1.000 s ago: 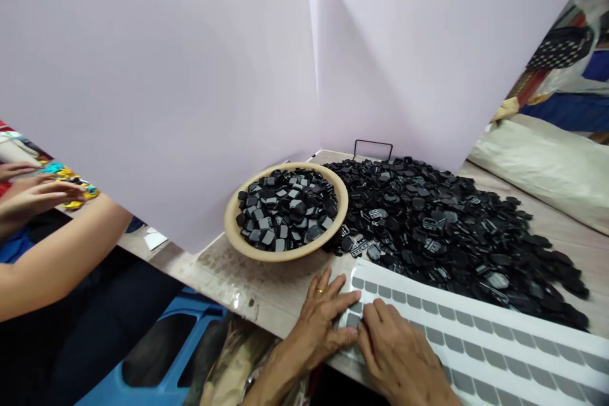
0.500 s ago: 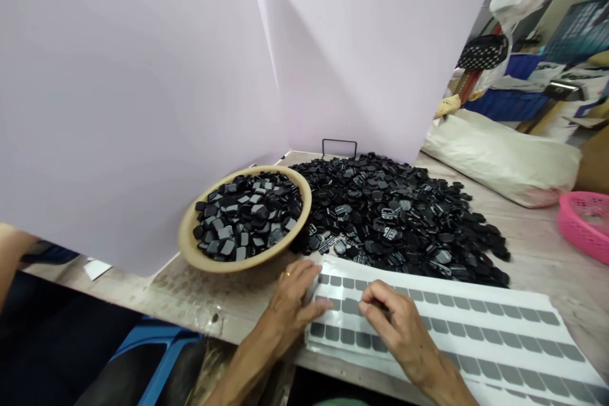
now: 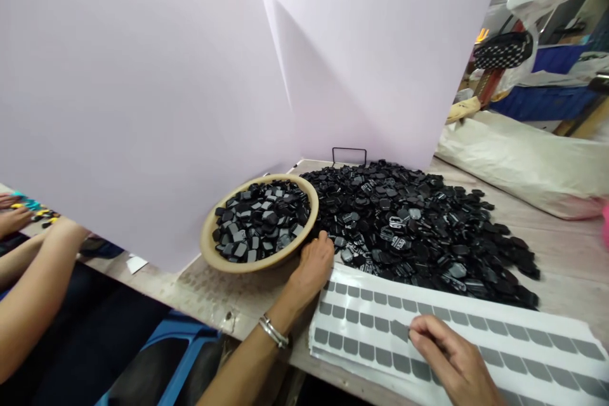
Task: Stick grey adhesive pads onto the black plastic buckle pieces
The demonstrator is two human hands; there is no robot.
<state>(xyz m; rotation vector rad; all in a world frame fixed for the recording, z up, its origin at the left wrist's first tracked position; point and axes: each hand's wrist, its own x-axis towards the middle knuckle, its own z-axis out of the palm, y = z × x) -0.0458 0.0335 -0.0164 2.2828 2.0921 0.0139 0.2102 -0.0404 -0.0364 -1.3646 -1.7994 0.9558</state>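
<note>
My right hand (image 3: 450, 352) pinches the edge of a grey sticker (image 3: 398, 329) between thumb and forefinger, just over the white sticker sheet (image 3: 375, 285). Rows of rounded grey stickers cover this sheet, which lies on top of others in a stack. My left hand (image 3: 318, 260) is at the near edge of a heap of small black plastic pieces (image 3: 404, 222), right beside the bowl. Its fingers are curled, and their tips are hidden, so what they hold does not show. The beige bowl (image 3: 209, 244) holds many similar black pieces with grey faces.
Tall white boards (image 3: 143, 95) stand behind the bowl and heap. A black wire stand (image 3: 349, 150) is at the back. To the right lies a pale sack (image 3: 528, 165). A blue stool (image 3: 164, 355) is below the table at left, near another person's arms (image 3: 42, 292).
My left hand has left the sticker sheet and moved up to the heap beside the bowl. My right hand has shifted right along the sheet with the grey sticker. The view has turned slightly.
</note>
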